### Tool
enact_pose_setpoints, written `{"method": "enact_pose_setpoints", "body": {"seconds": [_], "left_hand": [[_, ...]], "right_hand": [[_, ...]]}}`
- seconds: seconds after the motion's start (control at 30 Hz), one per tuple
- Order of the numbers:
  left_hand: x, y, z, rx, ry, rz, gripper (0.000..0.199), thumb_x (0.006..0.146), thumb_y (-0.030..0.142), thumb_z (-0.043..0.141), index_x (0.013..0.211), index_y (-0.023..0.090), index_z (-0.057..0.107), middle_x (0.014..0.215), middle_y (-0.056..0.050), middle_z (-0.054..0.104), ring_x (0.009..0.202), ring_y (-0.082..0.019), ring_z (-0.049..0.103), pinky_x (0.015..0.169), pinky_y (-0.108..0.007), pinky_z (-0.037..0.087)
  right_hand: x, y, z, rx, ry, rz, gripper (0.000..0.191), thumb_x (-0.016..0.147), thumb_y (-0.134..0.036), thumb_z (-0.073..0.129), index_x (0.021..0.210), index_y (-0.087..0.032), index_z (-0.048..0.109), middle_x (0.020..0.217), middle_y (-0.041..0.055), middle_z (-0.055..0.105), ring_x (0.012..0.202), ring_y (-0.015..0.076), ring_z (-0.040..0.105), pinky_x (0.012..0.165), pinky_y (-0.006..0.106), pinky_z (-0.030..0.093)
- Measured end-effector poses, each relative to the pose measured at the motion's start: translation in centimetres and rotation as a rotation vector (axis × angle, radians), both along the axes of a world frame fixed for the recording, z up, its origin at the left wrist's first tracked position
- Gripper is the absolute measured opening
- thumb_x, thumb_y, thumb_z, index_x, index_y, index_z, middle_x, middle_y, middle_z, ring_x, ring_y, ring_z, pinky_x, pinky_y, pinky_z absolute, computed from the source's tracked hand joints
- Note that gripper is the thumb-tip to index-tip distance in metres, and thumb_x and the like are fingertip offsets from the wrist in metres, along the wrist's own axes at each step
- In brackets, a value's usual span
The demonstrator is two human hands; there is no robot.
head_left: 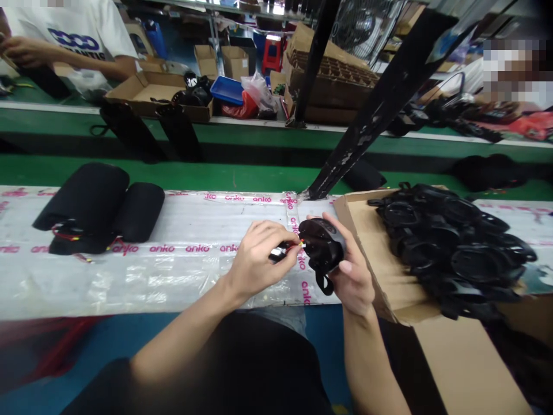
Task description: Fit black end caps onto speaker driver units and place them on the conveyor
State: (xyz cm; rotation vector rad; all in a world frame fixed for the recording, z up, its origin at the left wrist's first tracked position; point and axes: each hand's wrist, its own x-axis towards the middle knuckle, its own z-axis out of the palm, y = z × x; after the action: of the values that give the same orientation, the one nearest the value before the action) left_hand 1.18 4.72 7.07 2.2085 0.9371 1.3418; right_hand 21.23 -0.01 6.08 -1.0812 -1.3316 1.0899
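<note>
My right hand grips a glossy black rounded plastic cap from its right side. A black strap loop hangs below the cap. At the cap's left edge, my left hand is closed in a pinch on a small wire connector with red and yellow wires. A small shiny black part shows under the left fingers; whether it is held too, I cannot tell. The fingers hide part of the wires.
A cardboard tray heaped with black plastic parts stands at right. Black fabric-covered cylinders with wires lie at left on the plastic-covered bench. A black post slants up beyond my hands. Co-workers sit across the green conveyor.
</note>
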Motion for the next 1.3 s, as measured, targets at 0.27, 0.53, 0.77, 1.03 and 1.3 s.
{"method": "enact_pose_setpoints", "body": {"seconds": [0.27, 0.53, 0.77, 1.03, 1.3], "left_hand": [[0.3, 0.0, -0.1, 0.015, 0.01, 0.009, 0.002, 0.097, 0.019, 0.073, 0.097, 0.02, 0.071, 0.09, -0.002, 0.08, 0.089, -0.019, 0.075, 0.086, -0.036, 0.054], [0.3, 0.5, 0.5, -0.114, 0.095, -0.041, 0.008, 0.092, 0.016, 0.075, 0.094, 0.021, 0.069, 0.087, 0.002, 0.079, 0.084, -0.018, 0.073, 0.087, -0.036, 0.049], [0.3, 0.3, -0.2, -0.045, 0.015, 0.012, 0.004, 0.097, 0.019, 0.071, 0.094, 0.02, 0.069, 0.087, 0.0, 0.08, 0.085, -0.018, 0.075, 0.085, -0.035, 0.05], [-0.2, 1.1, -0.3, -0.014, 0.016, -0.134, 0.002, 0.101, 0.021, 0.073, 0.099, 0.019, 0.073, 0.096, 0.0, 0.083, 0.093, -0.017, 0.077, 0.09, -0.035, 0.052], [-0.3, 0.8, -0.6, 0.02, 0.036, -0.068, 0.009, 0.101, 0.022, 0.073, 0.093, 0.019, 0.072, 0.093, -0.003, 0.081, 0.095, -0.019, 0.077, 0.091, -0.037, 0.052]], "right_hand": [[0.4, -1.0, -0.1, 0.116, -0.064, -0.05, 0.064, 0.097, -0.057, 0.063, 0.157, -0.038, 0.055, 0.166, 0.0021, 0.056, 0.158, 0.0377, 0.047, 0.133, 0.061, 0.035], [-0.4, -1.3, -0.4, 0.119, -0.117, -0.123, 0.068, 0.093, -0.064, 0.06, 0.155, -0.036, 0.056, 0.163, 0.0057, 0.057, 0.156, 0.0419, 0.048, 0.129, 0.065, 0.039], [-1.2, -1.5, -0.7, 0.042, -0.119, -0.171, 0.072, 0.097, -0.061, 0.05, 0.162, -0.031, 0.043, 0.167, 0.0101, 0.052, 0.155, 0.0428, 0.049, 0.127, 0.065, 0.041], [-0.7, -0.8, -2.3, 0.082, 0.068, -0.206, 0.065, 0.093, -0.058, 0.066, 0.15, -0.029, 0.06, 0.157, 0.0098, 0.063, 0.15, 0.0417, 0.055, 0.129, 0.066, 0.037], [-0.2, -0.9, -1.8, 0.241, -0.036, -0.101, 0.067, 0.091, -0.056, 0.077, 0.152, -0.034, 0.061, 0.156, 0.0098, 0.065, 0.147, 0.04, 0.06, 0.124, 0.065, 0.048]]}}
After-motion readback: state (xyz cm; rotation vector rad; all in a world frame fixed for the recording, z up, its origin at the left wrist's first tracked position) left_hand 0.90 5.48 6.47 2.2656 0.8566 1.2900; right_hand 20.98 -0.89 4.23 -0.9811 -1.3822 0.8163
